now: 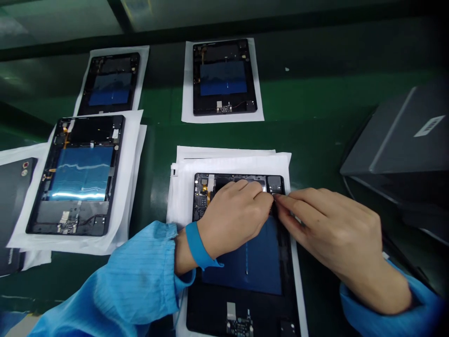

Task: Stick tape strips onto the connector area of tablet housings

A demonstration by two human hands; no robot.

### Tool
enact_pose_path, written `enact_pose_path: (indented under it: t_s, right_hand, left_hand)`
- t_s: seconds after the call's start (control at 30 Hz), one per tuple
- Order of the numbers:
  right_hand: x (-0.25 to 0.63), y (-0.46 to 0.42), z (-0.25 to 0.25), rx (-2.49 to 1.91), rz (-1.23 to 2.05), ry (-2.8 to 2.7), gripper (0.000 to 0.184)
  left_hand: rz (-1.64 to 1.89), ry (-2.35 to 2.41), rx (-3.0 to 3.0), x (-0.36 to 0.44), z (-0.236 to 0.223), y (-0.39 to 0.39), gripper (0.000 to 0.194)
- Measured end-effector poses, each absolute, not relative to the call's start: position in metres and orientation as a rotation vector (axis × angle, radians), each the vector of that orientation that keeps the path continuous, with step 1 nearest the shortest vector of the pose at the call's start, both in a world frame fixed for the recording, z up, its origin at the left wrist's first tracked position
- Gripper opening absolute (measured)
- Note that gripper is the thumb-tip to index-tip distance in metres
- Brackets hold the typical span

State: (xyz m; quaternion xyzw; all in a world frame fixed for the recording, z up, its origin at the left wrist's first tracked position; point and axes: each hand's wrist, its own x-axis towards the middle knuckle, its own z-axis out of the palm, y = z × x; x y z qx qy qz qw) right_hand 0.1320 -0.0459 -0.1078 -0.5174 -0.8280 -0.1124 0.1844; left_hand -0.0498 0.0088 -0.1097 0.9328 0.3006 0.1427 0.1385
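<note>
An opened tablet (242, 276) lies in front of me on white paper sheets (228, 161), its blue battery and small circuit boards exposed. Across its upper part reaches my left hand (233, 213), wearing a blue wrist strap (200, 245), with the fingers curled closed near the tablet's upper right edge. My right hand (326, 229) comes in from the right, thumb and forefinger pinched together at that same edge, below the square black part in the corner. The fingertips of both hands almost meet there. Whatever is between them is hidden or too small to make out.
Another opened tablet (79, 173) lies on paper at the left, over a dark closed one (16, 206). Two more opened tablets, one far left (110, 84) and one far middle (224, 77), rest on the green bench (315, 135). A grey device (396, 135) stands at the right.
</note>
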Motion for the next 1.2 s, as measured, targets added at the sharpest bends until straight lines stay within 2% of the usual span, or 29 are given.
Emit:
enact_pose_path:
  t_s: [0.2, 0.4, 0.57, 0.63, 0.7, 0.77, 0.8, 0.9, 1.07, 1.2]
  right_hand:
    - [0.126, -0.047, -0.100, -1.519, -0.270, -2.400, 0.014]
    - [0.117, -0.058, -0.098, -1.577, -0.438, -2.496, 0.018]
    - [0.128, -0.089, -0.119, -1.643, -0.021, -2.385, 0.050]
    - [0.129, -0.102, -0.126, -1.660, 0.076, -2.237, 0.059]
    - [0.126, -0.111, -0.128, -1.745, 0.067, -2.135, 0.066]
    - [0.120, -0.118, -0.127, -1.842, 0.036, -2.141, 0.067]
    - [0.116, -0.120, -0.126, -1.889, 0.030, -2.161, 0.065]
    - [0.108, -0.127, -0.129, -1.983, 0.082, -2.155, 0.064]
    - [0.107, -0.135, -0.158, -1.901, 0.156, -2.113, 0.065]
    - [0.113, -0.140, -0.172, -1.872, 0.189, -2.122, 0.061]
  left_hand:
    - [0.390, 0.856, 2.696, -0.051, -0.109, 0.009, 0.023]
    - [0.334, 0.839, 2.681, -0.047, -0.109, 0.012, 0.022]
    - [0.277, 0.843, 2.632, -0.062, -0.089, -0.001, 0.019]
    - [0.409, 0.891, 2.548, -0.092, -0.077, -0.017, 0.017]
    - [0.612, 1.137, 2.312, -0.131, -0.067, -0.038, 0.026]
    - [0.637, 1.351, 1.966, -0.169, -0.059, -0.057, 0.041]
    - [0.600, 1.368, 1.796, -0.183, -0.056, -0.064, 0.042]
    - [0.512, 1.285, 1.403, -0.200, -0.049, -0.076, 0.038]
    - [0.431, 1.178, 0.910, -0.169, -0.058, -0.063, 0.030]
    - [0.445, 1.092, 1.009, -0.141, -0.070, -0.048, 0.020]
